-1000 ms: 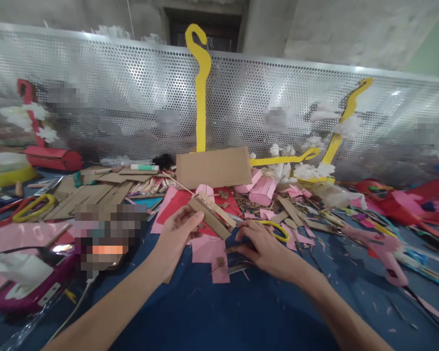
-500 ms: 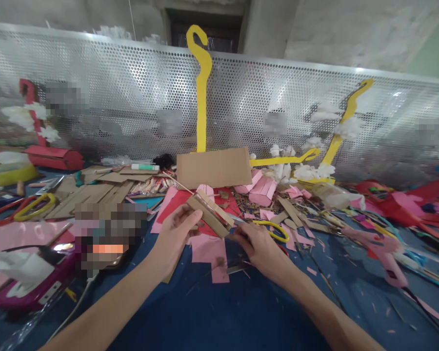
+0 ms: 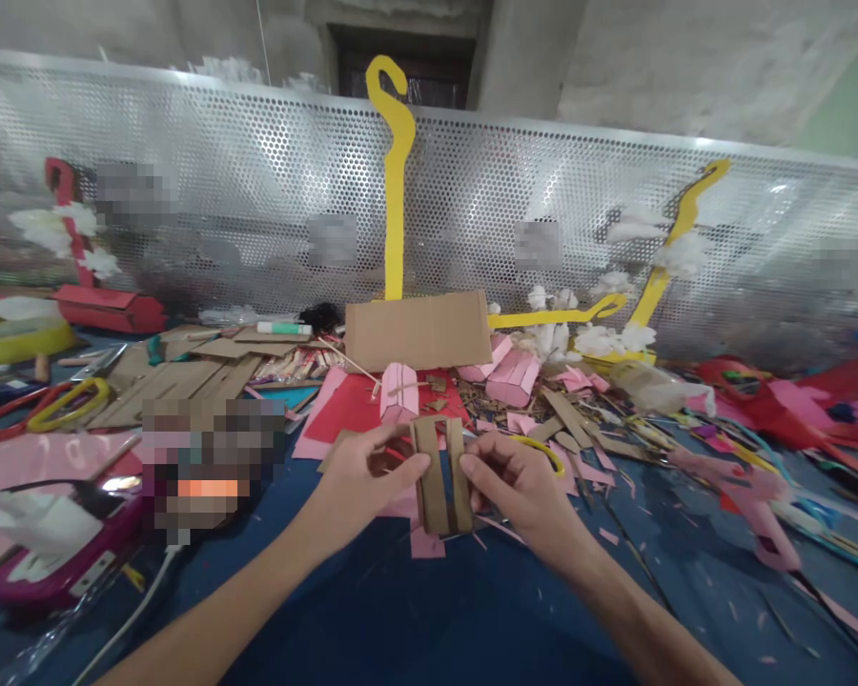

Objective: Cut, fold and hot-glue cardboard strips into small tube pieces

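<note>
A small cardboard frame (image 3: 441, 474) made of two upright brown strips joined by cross pieces is held above the blue table (image 3: 429, 610). My left hand (image 3: 361, 476) pinches its left strip with thumb and fingers. My right hand (image 3: 519, 481) pinches its right strip from the other side. Pink paper scraps (image 3: 426, 542) lie on the table right under the frame. Yellow-handled scissors (image 3: 547, 451) lie just behind my right hand.
A brown cardboard box (image 3: 418, 330) stands behind, with red and pink paper (image 3: 350, 405) before it. Flat cardboard pieces (image 3: 178, 376) lie at left, scissors (image 3: 39, 408) further left. Yellow hook shapes (image 3: 395, 171) lean on a perforated metal panel (image 3: 257, 200). Pink glue gun (image 3: 762, 514) at right.
My right hand left the table and came up to the cardboard frame. The frame turned from slanting flat to upright and moved nearer to me, now held by both hands.
</note>
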Demonstrator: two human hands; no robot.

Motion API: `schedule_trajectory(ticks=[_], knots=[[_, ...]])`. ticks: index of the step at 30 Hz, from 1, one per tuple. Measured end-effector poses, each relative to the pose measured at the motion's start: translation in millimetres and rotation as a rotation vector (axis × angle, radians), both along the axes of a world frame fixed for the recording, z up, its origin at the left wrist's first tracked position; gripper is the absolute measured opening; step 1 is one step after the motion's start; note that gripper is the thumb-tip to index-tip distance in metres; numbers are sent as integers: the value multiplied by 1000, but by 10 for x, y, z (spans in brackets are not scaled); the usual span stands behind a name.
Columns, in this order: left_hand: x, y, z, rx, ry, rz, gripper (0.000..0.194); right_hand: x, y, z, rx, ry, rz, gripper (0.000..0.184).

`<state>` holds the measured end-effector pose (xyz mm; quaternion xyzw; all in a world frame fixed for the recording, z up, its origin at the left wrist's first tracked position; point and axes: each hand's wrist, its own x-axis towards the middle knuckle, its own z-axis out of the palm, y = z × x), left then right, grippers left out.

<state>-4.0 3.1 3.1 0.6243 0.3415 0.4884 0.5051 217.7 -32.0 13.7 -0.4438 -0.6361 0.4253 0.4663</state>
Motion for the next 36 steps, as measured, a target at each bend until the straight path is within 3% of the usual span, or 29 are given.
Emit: schedule_trajectory(ticks=[6,22,26,30,36], knots=[[19,-4,-50,43,132,-14,25,-3,19,-107,-30,-3,11,31],[1,-23,-3,84,252,36,33,-41,-13,-94,20,-41,23,26],[-10,-11,-14,88,286,45,41,-56,-29,-69,50,102,-66,30],[-19,10,-27,46,214,30,42,-37,-30,-41,-37,367,-85,38],[-30,44,-50,35,168,9,41,-40,-45,-19,-132,445,-60,35]])
